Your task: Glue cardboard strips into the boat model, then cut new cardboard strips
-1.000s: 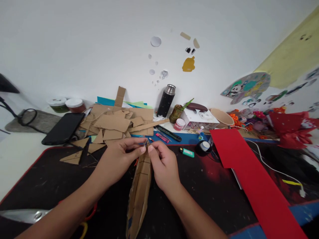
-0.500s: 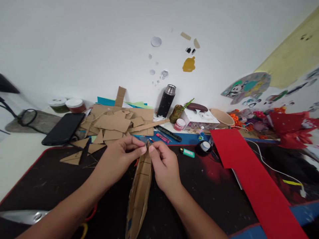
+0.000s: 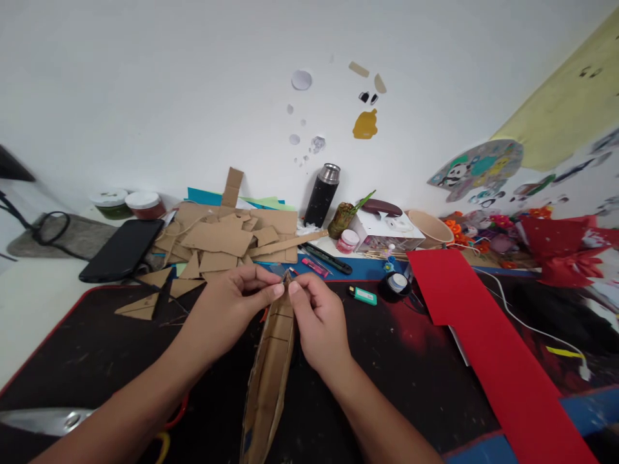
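A long, narrow cardboard boat shape point(image 3: 271, 374) with raised side walls points away from me, its pointed far end between my hands. My left hand point(image 3: 236, 303) pinches the left side of that tip between thumb and fingers. On the other side, my right hand point(image 3: 322, 319) presses its thumb against the right wall near the tip, fingers curled behind. The near end of the cardboard runs out of view at the bottom. Scissors point(image 3: 46, 420) with red and yellow handles lie partly under my left forearm.
A pile of cardboard scraps point(image 3: 220, 237) lies beyond my left hand, with a black phone point(image 3: 120, 250) beside it. At the back stands a black flask point(image 3: 322, 195). A green lighter point(image 3: 362, 296), a dark jar point(image 3: 395, 285) and a red sheet point(image 3: 476, 328) are to the right.
Both hands keep their pinch on the cardboard tip. The near end of the cardboard has swung very slightly left, and the whole view has shifted a little.
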Demonstrator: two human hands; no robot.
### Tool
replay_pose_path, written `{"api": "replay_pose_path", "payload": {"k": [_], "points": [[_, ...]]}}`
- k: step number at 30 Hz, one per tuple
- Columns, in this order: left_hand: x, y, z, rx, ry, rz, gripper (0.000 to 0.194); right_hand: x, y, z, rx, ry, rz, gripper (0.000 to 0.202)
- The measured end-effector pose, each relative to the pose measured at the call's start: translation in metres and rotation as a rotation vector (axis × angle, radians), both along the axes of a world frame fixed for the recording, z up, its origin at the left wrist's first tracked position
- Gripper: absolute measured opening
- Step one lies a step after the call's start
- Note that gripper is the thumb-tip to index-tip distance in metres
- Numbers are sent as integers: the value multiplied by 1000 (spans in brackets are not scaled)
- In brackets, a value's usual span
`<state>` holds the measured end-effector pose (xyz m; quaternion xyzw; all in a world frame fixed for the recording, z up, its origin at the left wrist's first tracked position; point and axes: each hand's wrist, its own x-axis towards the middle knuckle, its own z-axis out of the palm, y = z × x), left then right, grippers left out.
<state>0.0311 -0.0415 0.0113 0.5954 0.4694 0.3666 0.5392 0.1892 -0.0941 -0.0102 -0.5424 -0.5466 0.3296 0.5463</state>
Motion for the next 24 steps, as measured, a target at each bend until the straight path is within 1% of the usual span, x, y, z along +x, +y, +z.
{"api": "replay_pose_path", "payload": {"k": [8, 14, 24], "points": [[0, 0, 1, -14, -4, -2, 30, 0, 1, 1, -14, 14, 5, 27], [1, -1, 1, -5, 39, -6, 34, 0, 0, -1, -25, -1, -3, 28], [3, -5, 4, -18, 17, 4, 32, -1, -2, 0, 7, 25, -3, 28]]}}
